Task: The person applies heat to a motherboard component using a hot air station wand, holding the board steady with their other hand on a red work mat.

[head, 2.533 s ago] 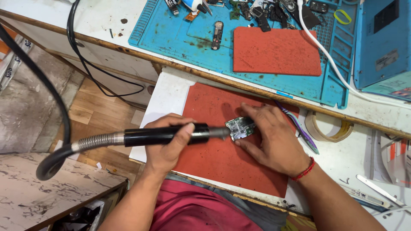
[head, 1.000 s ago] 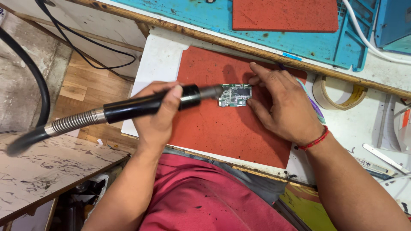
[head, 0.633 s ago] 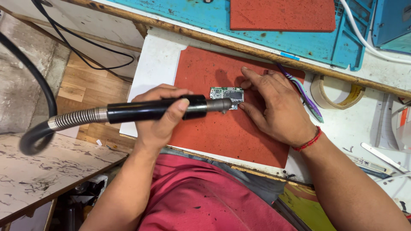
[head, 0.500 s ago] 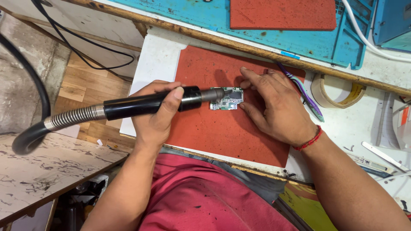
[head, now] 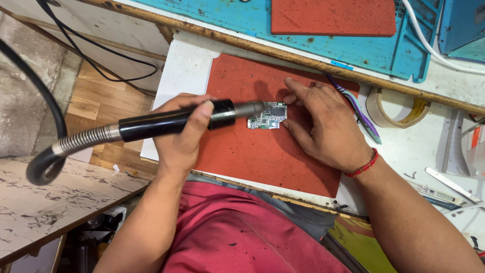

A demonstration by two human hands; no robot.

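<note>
My left hand [head: 179,132] grips the black handpiece [head: 172,121] of a flexible-shaft rotary tool, whose metal tip touches the top left of a small green circuit board [head: 268,117]. The board lies flat on a red mat [head: 262,151]. My right hand [head: 323,126] rests on the mat beside the board, fingers spread, fingertips pressing its right edge. The tool's coiled metal shaft [head: 81,141] runs left into a black hose [head: 43,167].
A purple-handled tool [head: 361,114] lies by my right hand. A roll of tape [head: 396,106] sits to the right. A blue work mat [head: 323,40] with a second red pad [head: 333,17] lies behind. Metal tools [head: 444,184] rest at right. A marbled surface [head: 55,197] is at left.
The camera view shifted slightly. The handpiece tip has stayed on the board while my left hand moved a little; my right hand keeps holding the board's right edge.
</note>
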